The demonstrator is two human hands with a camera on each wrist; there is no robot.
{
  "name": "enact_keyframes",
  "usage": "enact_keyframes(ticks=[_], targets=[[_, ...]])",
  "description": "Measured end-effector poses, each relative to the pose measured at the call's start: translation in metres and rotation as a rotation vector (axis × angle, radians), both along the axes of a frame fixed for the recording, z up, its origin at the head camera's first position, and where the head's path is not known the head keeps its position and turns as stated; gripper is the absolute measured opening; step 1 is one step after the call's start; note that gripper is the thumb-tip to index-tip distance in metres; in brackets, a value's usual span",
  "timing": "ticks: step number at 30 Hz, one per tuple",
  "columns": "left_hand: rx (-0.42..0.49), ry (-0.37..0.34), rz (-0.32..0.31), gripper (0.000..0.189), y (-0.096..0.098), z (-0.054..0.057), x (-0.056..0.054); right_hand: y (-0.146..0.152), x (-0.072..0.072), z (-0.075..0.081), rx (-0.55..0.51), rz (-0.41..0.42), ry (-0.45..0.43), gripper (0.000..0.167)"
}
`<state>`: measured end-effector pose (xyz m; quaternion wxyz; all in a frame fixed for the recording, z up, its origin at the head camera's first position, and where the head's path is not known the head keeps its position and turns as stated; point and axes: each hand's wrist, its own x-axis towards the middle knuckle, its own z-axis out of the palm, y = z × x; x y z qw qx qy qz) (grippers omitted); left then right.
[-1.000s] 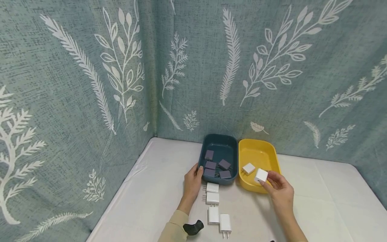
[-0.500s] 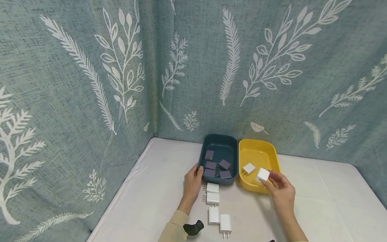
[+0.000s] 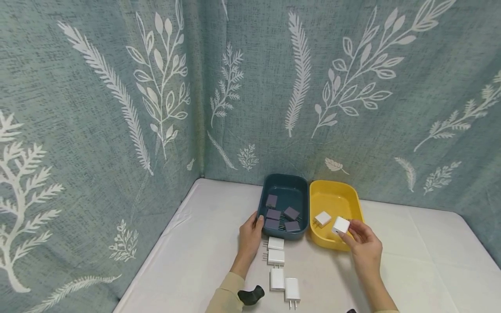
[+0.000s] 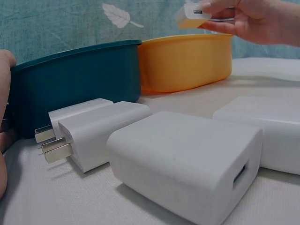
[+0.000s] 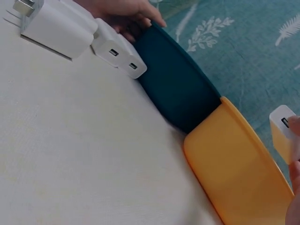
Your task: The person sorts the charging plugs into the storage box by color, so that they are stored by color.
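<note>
In the head view, my right hand (image 3: 366, 250) pinches a white USB wall charger (image 3: 341, 225) between thumb and fingers, over the front right of the yellow bin (image 3: 332, 191). Another white charger (image 3: 322, 218) lies inside that bin. My left hand (image 3: 250, 237) holds the left front corner of the dark teal bin (image 3: 287, 184), its thumb at the rim. Several dark purple chargers (image 3: 291, 213) lie in the teal bin. The left wrist view shows the held charger (image 4: 192, 15) above the yellow rim, its port facing out.
In front of the teal bin, several white chargers lie on the white cloth, such as one (image 3: 275, 257) with prongs to the left and one (image 3: 292, 289) with prongs toward me. The two bins stand side by side before a patterned teal curtain (image 3: 258, 108).
My right hand has shifted slightly to the right with the white charger in its fingers. The left hand stays at the teal bin.
</note>
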<state>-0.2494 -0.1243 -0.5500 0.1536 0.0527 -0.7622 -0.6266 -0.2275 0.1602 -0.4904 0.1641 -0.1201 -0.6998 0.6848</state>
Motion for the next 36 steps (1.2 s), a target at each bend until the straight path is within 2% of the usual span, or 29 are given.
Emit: enact_keyframes(ticks=[5, 15, 36], targets=[[-0.009, -0.005, 0.006, 0.051, 0.0003, -0.0011, -0.0006, 0.0009, -0.0003, -0.0029, -0.056, 0.014, 0.036, 0.051], [-0.005, -0.010, 0.003, 0.051, 0.0007, 0.0003, 0.0006, 0.0011, 0.0012, -0.0030, -0.099, 0.028, 0.087, 0.050], [-0.019, -0.032, 0.016, 0.051, 0.0025, 0.0027, 0.0007, -0.0015, 0.0066, -0.0030, -0.038, 0.086, 0.143, 0.044]])
